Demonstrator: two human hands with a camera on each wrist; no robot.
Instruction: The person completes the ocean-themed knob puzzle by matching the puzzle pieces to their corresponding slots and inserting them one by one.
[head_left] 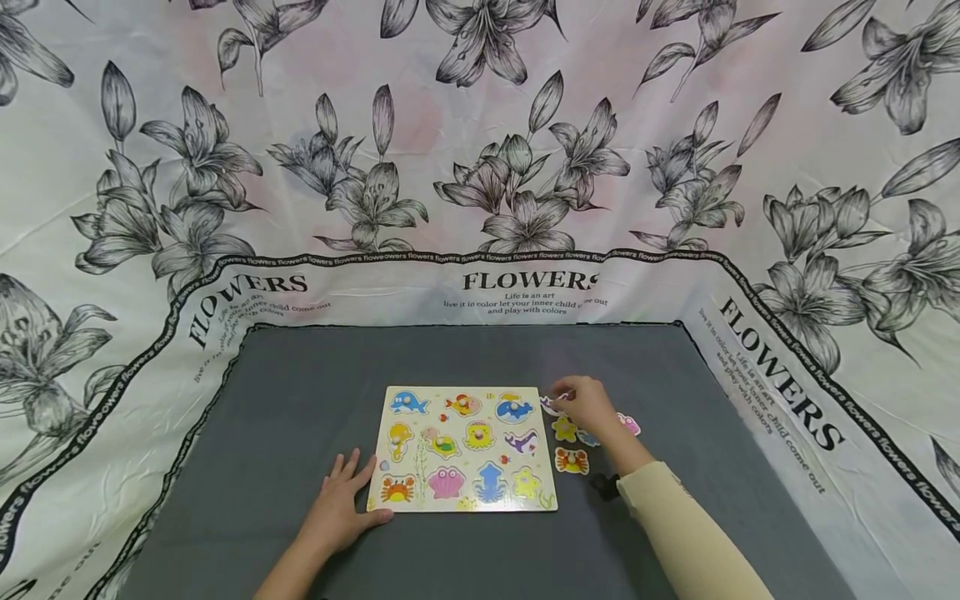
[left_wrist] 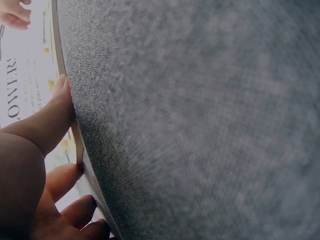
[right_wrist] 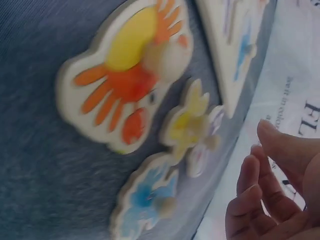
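A wooden puzzle board [head_left: 465,450] with colourful sea animals lies on the grey cloth. My left hand [head_left: 341,504] rests at its lower left corner, thumb at the near edge and spread fingers along the left side. My right hand [head_left: 587,406] hovers by the board's upper right corner, over a purple-and-white knobbed piece [right_wrist: 206,145]. In the right wrist view its thumb and fingers are bent but apart, nothing visible between them. Close by lie a yellow star piece [head_left: 564,429], an orange crab piece [head_left: 572,461], a blue piece [head_left: 588,438] and a pink piece [head_left: 629,425].
Several knobbed pieces sit in the board, among them a blue whale [head_left: 513,408]. Grey cloth [head_left: 315,375] covers the work surface. Behind and at the sides hangs a white flower-printed sheet [head_left: 525,292]. A small black object [head_left: 604,487] shows beneath the right wrist.
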